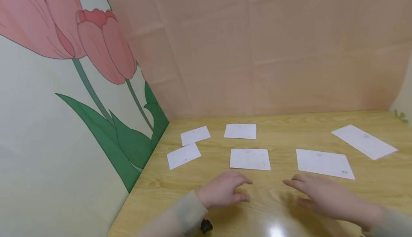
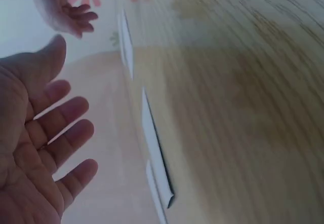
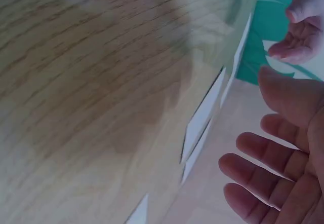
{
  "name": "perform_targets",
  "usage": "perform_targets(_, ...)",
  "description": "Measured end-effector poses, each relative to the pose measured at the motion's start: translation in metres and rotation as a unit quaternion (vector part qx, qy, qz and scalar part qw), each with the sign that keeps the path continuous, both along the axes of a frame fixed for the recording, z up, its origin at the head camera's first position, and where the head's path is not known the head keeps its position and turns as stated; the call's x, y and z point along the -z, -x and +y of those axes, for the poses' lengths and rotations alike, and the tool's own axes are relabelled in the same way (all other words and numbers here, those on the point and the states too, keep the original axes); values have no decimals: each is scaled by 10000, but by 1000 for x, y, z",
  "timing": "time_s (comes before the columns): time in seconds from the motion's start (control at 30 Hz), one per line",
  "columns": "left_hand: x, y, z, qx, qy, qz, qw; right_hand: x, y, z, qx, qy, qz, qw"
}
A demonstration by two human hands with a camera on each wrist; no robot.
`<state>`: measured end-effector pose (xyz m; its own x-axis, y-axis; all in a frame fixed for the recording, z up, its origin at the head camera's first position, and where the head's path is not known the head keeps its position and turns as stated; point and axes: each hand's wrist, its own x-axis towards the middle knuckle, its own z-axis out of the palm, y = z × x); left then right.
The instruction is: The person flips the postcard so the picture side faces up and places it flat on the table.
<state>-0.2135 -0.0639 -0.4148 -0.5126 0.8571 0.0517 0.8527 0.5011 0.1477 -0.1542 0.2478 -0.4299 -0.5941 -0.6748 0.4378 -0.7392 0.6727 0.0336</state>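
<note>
White sheets [image 1: 250, 159], edges clear of hands [image 1: 225, 190] [image 1: 331, 197]

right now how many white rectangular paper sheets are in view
6: one white rectangular paper sheet far left, a second sheet near left, a third sheet far middle, a fourth sheet near middle, a fifth sheet near right, a sixth sheet far right. None looks hidden.

Even light, glare on tabletop [image 1: 273, 179], soft shadows, hazy wrist views
</note>
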Motion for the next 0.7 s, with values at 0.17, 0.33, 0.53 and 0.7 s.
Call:
perform_targets(0.17, 13, 11, 7, -542, -462, -451, 9964, 2, 9, -7, 600, 129, -873, 9943)
perform_targets(0.33, 26, 21, 12, -1162, -527, -707, 9893, 5, 20, -13, 1161, 152, -1747, 9776)
perform_targets(0.53, 39, 36, 17, -1733, -566, -959, 9785, 11, 35, -20, 1471, 393, -2156, 9645)
perform_targets(0.7, 41, 50, 17, -2076, -720, -1134, 9689, 15, 51, -23, 1560, 519, -2460, 9552)
